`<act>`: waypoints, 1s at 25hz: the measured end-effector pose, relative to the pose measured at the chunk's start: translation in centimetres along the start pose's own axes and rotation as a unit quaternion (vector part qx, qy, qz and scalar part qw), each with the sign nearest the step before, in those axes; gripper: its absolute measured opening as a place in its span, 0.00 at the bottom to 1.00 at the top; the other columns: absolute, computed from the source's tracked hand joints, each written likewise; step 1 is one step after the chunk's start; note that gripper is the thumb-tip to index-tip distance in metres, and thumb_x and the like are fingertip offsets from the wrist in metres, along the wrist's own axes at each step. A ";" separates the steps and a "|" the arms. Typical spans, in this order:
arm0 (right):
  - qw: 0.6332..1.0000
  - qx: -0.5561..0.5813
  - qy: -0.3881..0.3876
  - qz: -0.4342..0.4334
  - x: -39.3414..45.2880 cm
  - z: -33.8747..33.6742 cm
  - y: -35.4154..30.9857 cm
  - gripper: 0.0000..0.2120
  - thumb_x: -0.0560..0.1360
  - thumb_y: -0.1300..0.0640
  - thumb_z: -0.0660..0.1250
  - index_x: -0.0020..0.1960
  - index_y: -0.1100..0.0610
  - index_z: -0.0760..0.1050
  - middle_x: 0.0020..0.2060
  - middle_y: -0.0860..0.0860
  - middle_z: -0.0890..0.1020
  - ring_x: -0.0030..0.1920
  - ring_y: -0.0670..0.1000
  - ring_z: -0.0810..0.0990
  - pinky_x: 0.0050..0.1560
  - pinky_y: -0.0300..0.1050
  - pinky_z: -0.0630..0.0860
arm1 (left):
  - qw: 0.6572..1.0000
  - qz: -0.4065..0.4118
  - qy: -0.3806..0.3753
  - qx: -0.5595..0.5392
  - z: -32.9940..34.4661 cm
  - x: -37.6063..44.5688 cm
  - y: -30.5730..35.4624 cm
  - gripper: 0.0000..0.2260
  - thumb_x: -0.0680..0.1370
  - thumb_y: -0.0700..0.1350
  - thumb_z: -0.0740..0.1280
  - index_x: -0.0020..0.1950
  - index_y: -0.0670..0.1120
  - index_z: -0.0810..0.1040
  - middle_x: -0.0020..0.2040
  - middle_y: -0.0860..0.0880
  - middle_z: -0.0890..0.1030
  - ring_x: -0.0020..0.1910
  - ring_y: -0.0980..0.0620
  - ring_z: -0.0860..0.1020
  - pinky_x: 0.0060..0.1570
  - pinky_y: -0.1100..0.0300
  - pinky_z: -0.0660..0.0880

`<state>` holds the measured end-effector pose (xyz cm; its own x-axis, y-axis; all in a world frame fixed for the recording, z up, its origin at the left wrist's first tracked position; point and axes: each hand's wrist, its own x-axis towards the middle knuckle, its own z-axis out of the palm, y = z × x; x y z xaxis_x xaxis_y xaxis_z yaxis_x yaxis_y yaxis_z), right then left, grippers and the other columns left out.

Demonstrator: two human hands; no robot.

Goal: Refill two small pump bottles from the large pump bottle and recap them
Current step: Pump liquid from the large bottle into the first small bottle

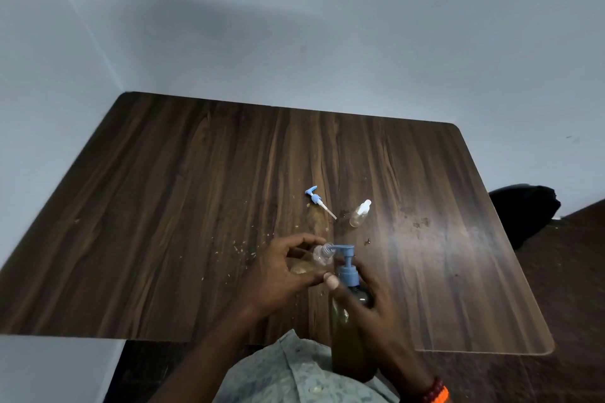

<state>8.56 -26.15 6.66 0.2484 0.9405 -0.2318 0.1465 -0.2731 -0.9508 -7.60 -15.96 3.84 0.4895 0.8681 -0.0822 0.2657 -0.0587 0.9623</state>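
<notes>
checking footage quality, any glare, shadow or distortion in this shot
Head view: a pale glare patch washes the right part of the table; a broad soft shadow falls on the wall; wide-angle bending curves the table edges; the hands and large pump bottle look dim.

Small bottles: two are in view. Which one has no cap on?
The small bottle gripped in the left hand, open-necked at the large bottle's spout. The other small bottle, farther back, is capped.

Large bottle (348, 330) spout over open small bottle (319, 258) (second (359, 214) capped).
</notes>
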 end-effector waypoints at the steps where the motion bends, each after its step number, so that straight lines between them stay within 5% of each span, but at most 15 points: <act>1: 0.995 0.075 -0.005 0.063 0.0 -0.2 -0.3 0.27 0.63 0.27 0.71 0.56 0.41 0.84 0.50 0.48 0.88 0.51 0.52 0.86 0.50 0.43 0.83 | 1.000 0.002 -0.002 -0.004 0.1 -0.1 0.1 0.21 0.69 0.57 0.81 0.60 0.59 0.85 0.57 0.59 0.87 0.58 0.57 0.85 0.59 0.47 0.84; 4: 0.927 0.292 -0.032 0.231 0.0 -1.5 -0.9 0.33 0.72 0.31 0.64 0.51 0.61 0.84 0.45 0.62 0.85 0.42 0.62 0.84 0.47 0.57 0.82 | 1.000 0.011 -0.011 -0.002 0.3 -0.2 0.3 0.20 0.68 0.57 0.81 0.59 0.60 0.84 0.56 0.60 0.87 0.58 0.56 0.85 0.60 0.47 0.84; 7: 0.919 0.309 -0.048 0.242 0.3 -1.7 -1.0 0.41 0.73 0.30 0.56 0.57 0.69 0.79 0.44 0.67 0.81 0.38 0.61 0.81 0.46 0.56 0.81 | 1.000 0.012 -0.016 -0.001 0.2 -0.2 0.3 0.21 0.68 0.58 0.81 0.59 0.61 0.84 0.56 0.61 0.87 0.59 0.57 0.85 0.60 0.49 0.84; 12: 0.971 0.160 0.035 0.176 0.8 -0.4 -1.1 0.46 0.66 0.25 0.66 0.67 0.61 0.77 0.59 0.65 0.82 0.56 0.66 0.82 0.69 0.69 0.72 | 1.000 0.007 -0.020 -0.006 0.2 -0.1 0.3 0.19 0.69 0.51 0.83 0.58 0.60 0.85 0.56 0.61 0.87 0.59 0.58 0.84 0.61 0.50 0.83; 15: 0.980 0.114 0.043 0.156 1.0 0.1 -1.0 0.62 0.54 0.16 0.62 0.69 0.65 0.74 0.64 0.70 0.77 0.63 0.69 0.77 0.71 0.72 0.69 | 1.000 0.018 -0.011 -0.008 0.0 -0.1 0.3 0.20 0.69 0.50 0.83 0.59 0.58 0.85 0.56 0.60 0.87 0.59 0.58 0.84 0.58 0.58 0.82; 19: 0.981 0.120 0.046 0.146 1.2 0.1 -0.7 0.63 0.56 0.16 0.62 0.68 0.68 0.73 0.65 0.69 0.77 0.63 0.67 0.77 0.71 0.70 0.69 | 0.999 0.035 -0.013 0.012 -0.2 -0.1 0.3 0.20 0.70 0.48 0.83 0.61 0.57 0.85 0.57 0.61 0.87 0.60 0.61 0.83 0.56 0.69 0.79; 25: 0.989 0.065 0.029 0.131 1.2 0.2 -0.2 0.59 0.52 0.14 0.62 0.61 0.63 0.79 0.55 0.68 0.80 0.56 0.67 0.80 0.64 0.74 0.73 | 0.999 0.052 -0.015 0.005 0.0 0.1 0.3 0.20 0.69 0.48 0.84 0.60 0.56 0.86 0.57 0.57 0.87 0.60 0.56 0.84 0.57 0.60 0.82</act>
<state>8.62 -24.97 6.54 0.3162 0.8265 -0.4658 -0.0536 -0.4746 -0.8785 -7.40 -15.87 4.15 0.5394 0.8420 0.0102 0.2206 -0.1530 0.9633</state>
